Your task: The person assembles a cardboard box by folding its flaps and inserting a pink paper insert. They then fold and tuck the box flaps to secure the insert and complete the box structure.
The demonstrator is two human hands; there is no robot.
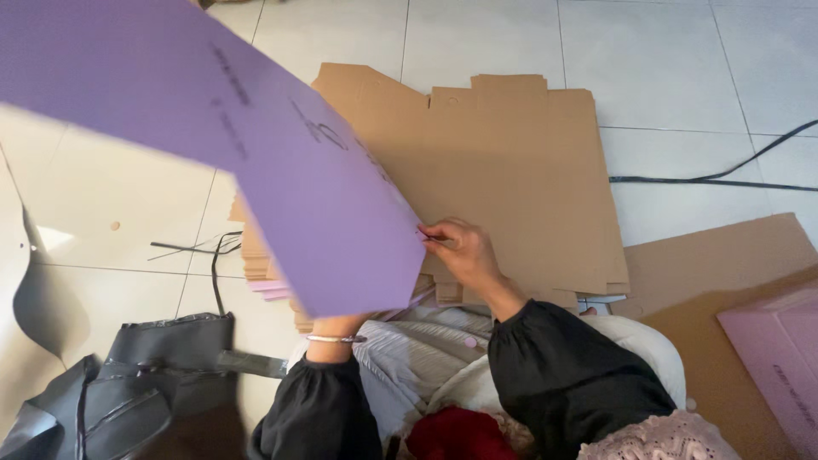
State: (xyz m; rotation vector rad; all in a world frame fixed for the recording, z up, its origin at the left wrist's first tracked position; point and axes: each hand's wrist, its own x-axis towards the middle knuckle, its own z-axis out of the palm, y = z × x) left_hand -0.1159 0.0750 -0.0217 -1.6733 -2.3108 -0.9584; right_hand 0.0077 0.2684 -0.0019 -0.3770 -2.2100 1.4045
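**Lifting a purple sheet off the cardboard stack**

Our right hand point(464, 254) pinches the near corner of the large flat purple cardboard sheet point(256, 145), fingers closed on its edge. Our left hand point(339, 322) is hidden beneath that sheet, so we cannot tell its grip; only the wrist with a silver bangle point(335, 339) shows. The sheet is tilted up over the pile of flat brown cardboard box blanks point(511, 179) on the white tiled floor point(665, 60). We judge the sheet is being separated; next it needs a steady two-handed hold.

One head-worn camera looks steeply down, close over the floor point(699, 68).
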